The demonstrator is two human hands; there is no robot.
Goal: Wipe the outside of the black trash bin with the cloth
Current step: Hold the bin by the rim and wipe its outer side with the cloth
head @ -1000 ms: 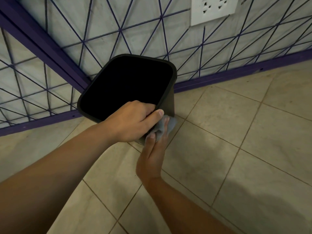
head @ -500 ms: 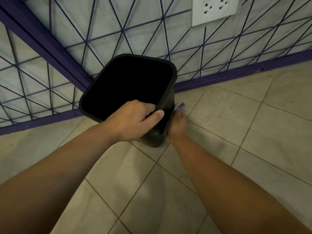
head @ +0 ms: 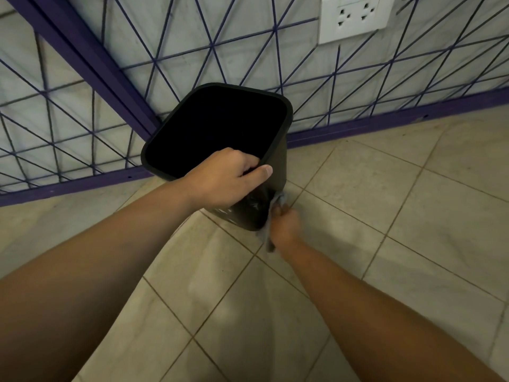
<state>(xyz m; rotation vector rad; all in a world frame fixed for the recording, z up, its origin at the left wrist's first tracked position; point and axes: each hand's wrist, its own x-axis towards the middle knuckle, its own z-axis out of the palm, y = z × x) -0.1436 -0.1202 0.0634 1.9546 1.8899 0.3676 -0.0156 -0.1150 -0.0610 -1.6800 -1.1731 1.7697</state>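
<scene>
Steadying: the left hand point(head: 228, 179) clamps the near rim of the bin point(head: 220, 128), fingers hooked inside and thumb laid along the outside; judged, this pins the bin against the push of the wiping.
Bin: black, open-topped, standing in the corner where the two patterned walls point(head: 248, 51) meet; it leans its mouth toward the camera, its foot on the floor point(head: 385, 216); likely tipped so the lower side wall can be reached.
Left grip: clenched on the bin's rim; no slack shows.
Right hand point(head: 285, 226): low against the bin's right-hand near corner, close to its foot; fingers curled round the cloth point(head: 276, 201).
Cloth: grey, bunched; one end pressed to the bin's side above the hand, the other trailing below the wrist just beside the bin's foot.
Right grip: grasping the cloth; blurred, so the exact lie of the fingers cannot be told.
Step in hand: rubbing the lower outside of the bin, by my reading.
Progress: cannot tell which faces are done; the sides facing the walls look hard to reach unless the bin is turned.
Risk: the bin may skid on the tiles if the rim hold loosens.
Socket point(head: 355, 17): white, on the wall up and to the right of the bin; no part in the work.
</scene>
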